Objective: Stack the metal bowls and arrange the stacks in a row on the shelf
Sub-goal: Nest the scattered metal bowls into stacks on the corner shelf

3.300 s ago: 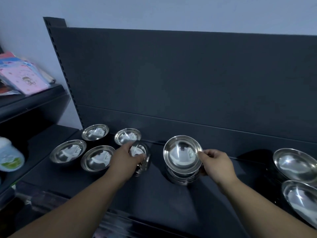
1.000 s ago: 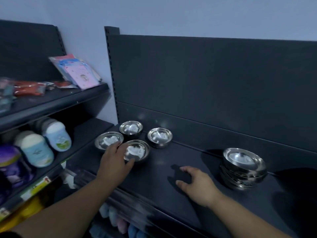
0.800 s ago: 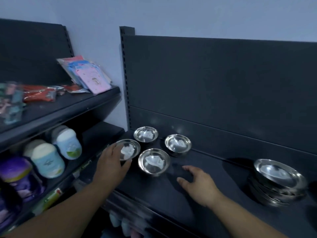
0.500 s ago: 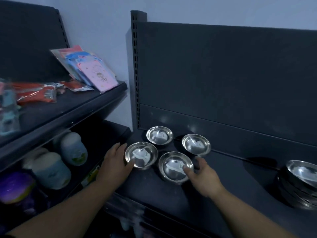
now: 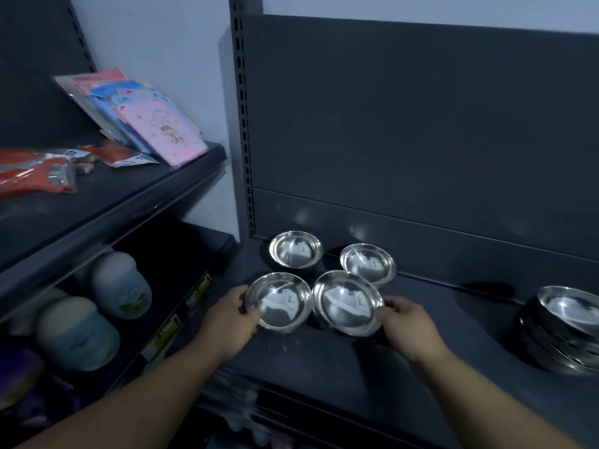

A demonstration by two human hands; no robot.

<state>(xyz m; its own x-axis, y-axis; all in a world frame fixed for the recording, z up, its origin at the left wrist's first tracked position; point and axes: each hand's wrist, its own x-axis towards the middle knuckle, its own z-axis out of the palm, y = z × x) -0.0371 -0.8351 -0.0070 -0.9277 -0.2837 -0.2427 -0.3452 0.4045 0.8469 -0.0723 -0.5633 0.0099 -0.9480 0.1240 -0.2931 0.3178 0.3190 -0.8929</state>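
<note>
The left hand [image 5: 231, 322] grips the front-left bowl [image 5: 278, 303] by its left edge, fingers curled round the rim and thumb on the near side. The right hand [image 5: 406, 325] grips the front-right bowl [image 5: 348, 303] by its right edge in the same curled hold; this bowl is tilted toward the camera. The two held bowls touch rim to rim or nearly so, low over the dark shelf [image 5: 324, 361]; whether either is clear of the shelf cannot be told.

Just behind them, the back-left bowl [image 5: 295, 252] and back-right bowl [image 5: 368, 263] sit upright on the shelf near the back panel [image 5: 421, 124]. The front-right bowl's rim overlaps the back-right bowl in this view. Well apart to the right, at the frame edge, stands a stack [image 5: 564, 328] of larger bowls.

On the neighbouring shelving to the left, a pink packet [image 5: 162, 134] leans beside red packs [image 5: 32, 170], with pale tubs [image 5: 123, 286] on the level below.
</note>
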